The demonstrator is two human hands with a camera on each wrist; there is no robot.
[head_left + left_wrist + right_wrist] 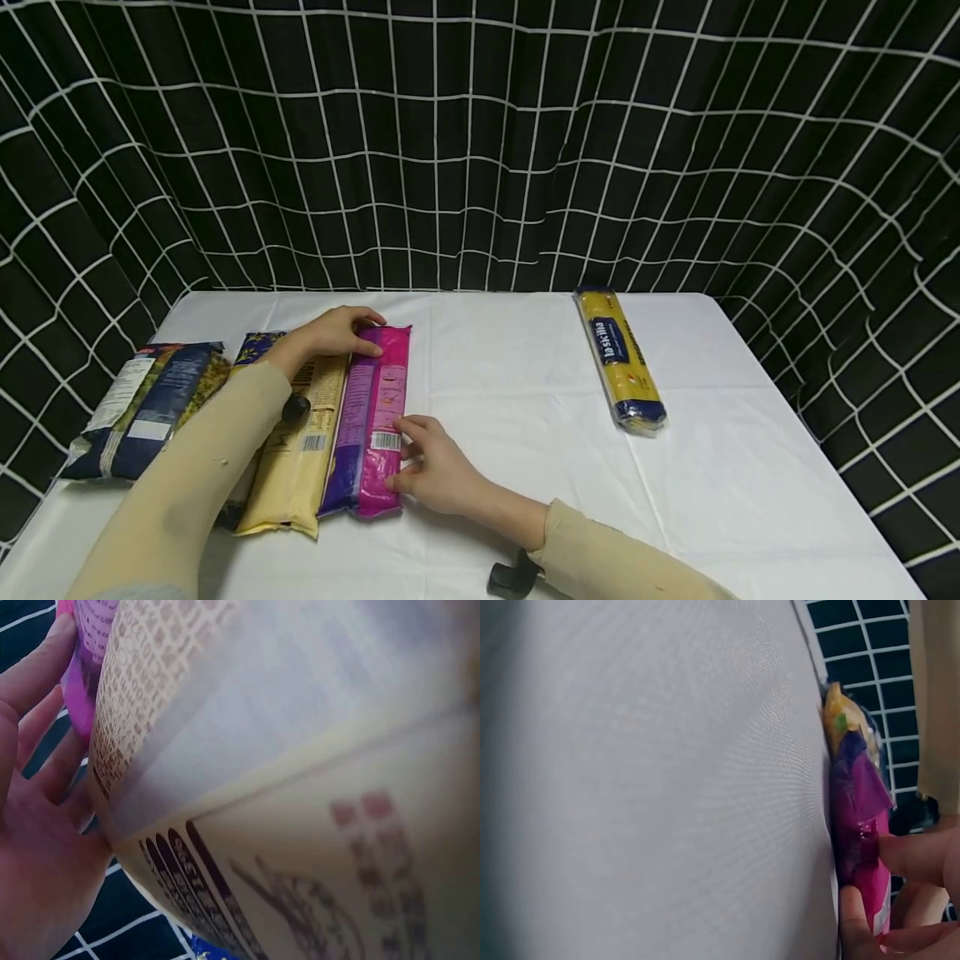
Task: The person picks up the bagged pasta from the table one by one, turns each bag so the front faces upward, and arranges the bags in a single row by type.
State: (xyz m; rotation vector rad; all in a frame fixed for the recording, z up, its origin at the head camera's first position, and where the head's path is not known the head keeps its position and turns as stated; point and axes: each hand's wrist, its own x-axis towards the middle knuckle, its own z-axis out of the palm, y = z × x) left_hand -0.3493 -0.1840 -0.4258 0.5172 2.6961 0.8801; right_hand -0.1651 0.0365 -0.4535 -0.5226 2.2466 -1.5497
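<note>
I see a yellow packet right of the hands, a navy packet to their left, and a white-gridded black curtain beyond them.

On the left of the surface, from left to right, the outer packet, a partly hidden packet, the next packet and the end packet are arranged. A separate packet is positioned right, toward the rear. The surface is backed by a curtain.
</note>
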